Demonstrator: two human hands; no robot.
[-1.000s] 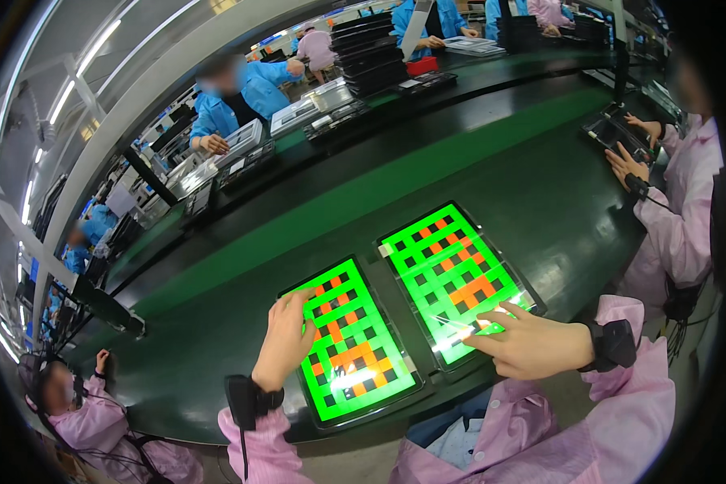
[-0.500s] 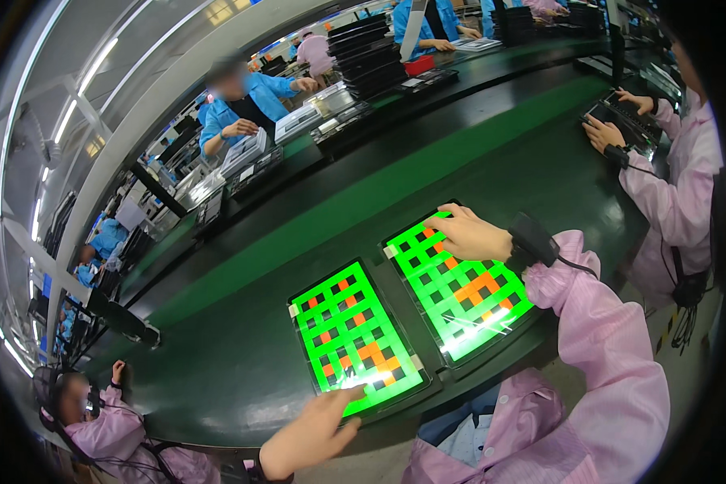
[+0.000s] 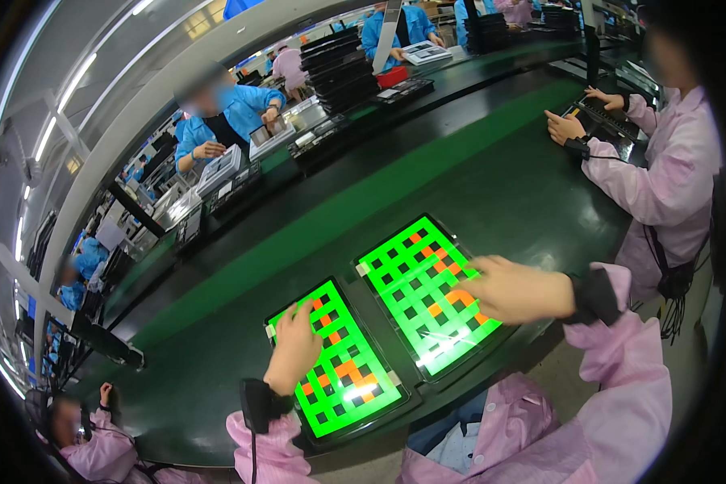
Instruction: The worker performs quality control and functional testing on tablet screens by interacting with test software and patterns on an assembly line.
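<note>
Two flat tablets lie side by side on the dark green bench, their screens lit with a green, black and orange checker pattern. My left hand [image 3: 293,348] rests flat on the left tablet [image 3: 335,363], fingers spread over its upper part. Over the right tablet [image 3: 426,294], my right hand [image 3: 514,289] hovers or touches with fingers stretched toward the screen's middle. Both hands hold nothing. Pink sleeves and black wrist straps cover my forearms.
A person in pink [image 3: 661,173] works at a device on the right. Another in pink sits at lower left [image 3: 89,444]. Across a green strip [image 3: 363,202], workers in blue [image 3: 222,121] handle trays beside black stacks [image 3: 343,68].
My left hand came up from the near edge onto the left tablet. My right hand slid from the right tablet's far corner down to its right side.
</note>
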